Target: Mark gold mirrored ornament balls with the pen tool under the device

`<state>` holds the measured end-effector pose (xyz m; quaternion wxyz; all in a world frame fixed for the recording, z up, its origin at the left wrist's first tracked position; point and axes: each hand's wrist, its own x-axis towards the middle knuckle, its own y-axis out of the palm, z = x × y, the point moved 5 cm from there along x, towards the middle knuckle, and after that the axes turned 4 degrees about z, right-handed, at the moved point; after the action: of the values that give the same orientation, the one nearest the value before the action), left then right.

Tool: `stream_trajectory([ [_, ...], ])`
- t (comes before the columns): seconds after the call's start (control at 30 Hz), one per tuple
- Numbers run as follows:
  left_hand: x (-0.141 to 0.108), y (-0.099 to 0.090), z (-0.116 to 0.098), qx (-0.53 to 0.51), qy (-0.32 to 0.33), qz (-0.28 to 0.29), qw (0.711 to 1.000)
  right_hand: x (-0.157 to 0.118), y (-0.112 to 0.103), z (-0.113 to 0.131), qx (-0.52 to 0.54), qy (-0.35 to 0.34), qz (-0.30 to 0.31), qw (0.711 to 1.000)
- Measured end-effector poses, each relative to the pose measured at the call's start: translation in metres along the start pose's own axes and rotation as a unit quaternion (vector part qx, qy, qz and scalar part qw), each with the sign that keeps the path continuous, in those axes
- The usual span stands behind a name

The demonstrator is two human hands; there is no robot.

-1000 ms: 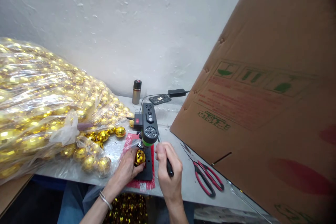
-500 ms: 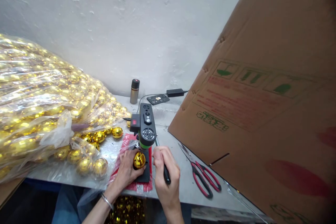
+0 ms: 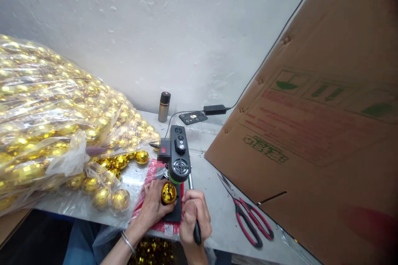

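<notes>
A small black bench drill (image 3: 180, 153) with a green ring stands on the table in front of me. Below its tip sits a shiny gold mirrored ball (image 3: 169, 193), with a small dark hole on its upper side. My left hand (image 3: 154, 201) has its fingers and thumb closed around that ball, on the drill's dark base (image 3: 174, 214). My right hand (image 3: 195, 217) is wrapped round the black-gripped lever (image 3: 197, 232) at the drill's right side. Whether the bit touches the ball I cannot tell.
A large clear bag (image 3: 62, 103) of gold balls fills the left, with loose gold balls (image 3: 142, 157) near it. Red-handled scissors (image 3: 248, 219) lie right, beside a big cardboard box (image 3: 295, 132). Behind the drill are a bottle (image 3: 163, 107), a phone (image 3: 193, 117) and a power adapter (image 3: 215, 110).
My right hand has moved down with the lever, and the drill head sits slightly lower. My left hand stays on the ball. The whole view has shifted a little.
</notes>
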<state>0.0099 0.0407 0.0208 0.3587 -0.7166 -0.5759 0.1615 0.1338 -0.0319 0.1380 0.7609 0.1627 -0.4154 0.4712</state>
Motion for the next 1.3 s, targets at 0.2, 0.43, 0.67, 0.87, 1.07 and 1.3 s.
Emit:
stream_trajectory([
  [0.2,0.001,-0.003,-0.004,-0.004,-0.015,0.01,1.0,-0.004,0.001,-0.004,0.004,0.015,-0.007,1.0],
  [0.43,0.001,-0.003,-0.007,-0.007,-0.018,0.017,1.0,-0.005,0.0,-0.007,0.001,0.025,-0.008,1.0],
  [0.67,0.001,-0.002,-0.009,0.003,-0.017,0.007,1.0,-0.009,0.0,-0.011,0.002,0.016,-0.023,1.0],
  [0.87,0.001,-0.001,-0.008,-0.006,-0.009,-0.002,1.0,-0.013,0.002,-0.019,-0.01,0.01,-0.037,0.999],
  [1.07,0.002,0.0,-0.008,-0.007,-0.013,0.002,1.0,-0.008,0.004,-0.019,-0.014,-0.013,-0.047,0.999],
  [1.3,0.002,0.002,-0.009,-0.001,-0.014,0.002,1.0,-0.009,0.003,-0.02,-0.027,-0.042,-0.042,0.998],
])
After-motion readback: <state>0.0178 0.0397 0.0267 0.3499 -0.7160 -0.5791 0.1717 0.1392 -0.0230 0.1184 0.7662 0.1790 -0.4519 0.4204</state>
